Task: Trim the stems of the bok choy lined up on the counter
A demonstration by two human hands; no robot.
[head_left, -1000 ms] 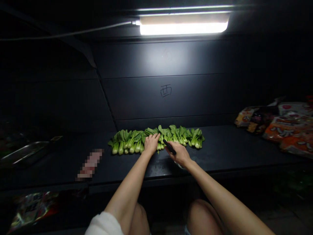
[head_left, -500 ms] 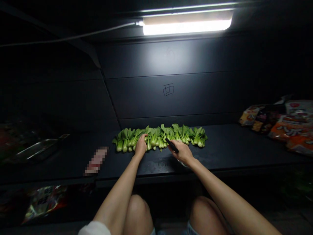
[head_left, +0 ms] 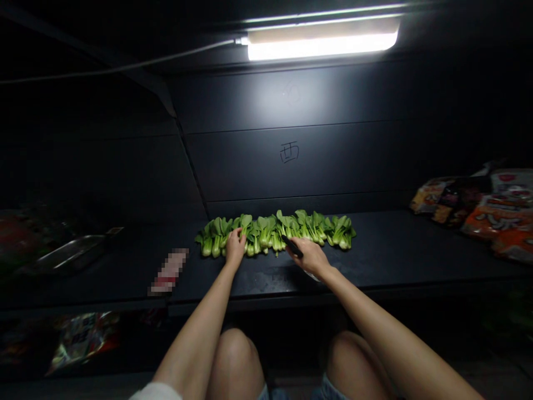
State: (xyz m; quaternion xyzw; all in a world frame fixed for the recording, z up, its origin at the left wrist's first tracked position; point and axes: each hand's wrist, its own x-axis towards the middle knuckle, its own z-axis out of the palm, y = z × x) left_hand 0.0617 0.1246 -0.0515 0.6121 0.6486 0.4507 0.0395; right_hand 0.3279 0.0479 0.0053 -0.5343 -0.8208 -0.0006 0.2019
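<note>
Heads of bok choy (head_left: 264,232) lie side by side in a long row on the dark shelf (head_left: 387,244), leaves toward the back wall and pale stems toward me. My left hand (head_left: 235,249) is at the left part of the row, its fingers closed around one bok choy (head_left: 245,224) whose leaves stick up past them. Right of the middle, my right hand (head_left: 310,256) grips a black-handled tool (head_left: 292,246) close to the stems. A pale, shiny edge shows under that hand; what it belongs to is unclear.
Colourful snack bags (head_left: 487,214) are piled at the right. A metal tray (head_left: 73,253) and a blurred-out card (head_left: 170,271) are on the left. Below the shelf edge at lower left sits a shiny packet (head_left: 83,336). A lamp (head_left: 325,44) hangs above.
My left hand has shifted slightly left, and leaves now stand up at its fingers. My right hand keeps its hold on the black-handled tool, nearly unmoved.
</note>
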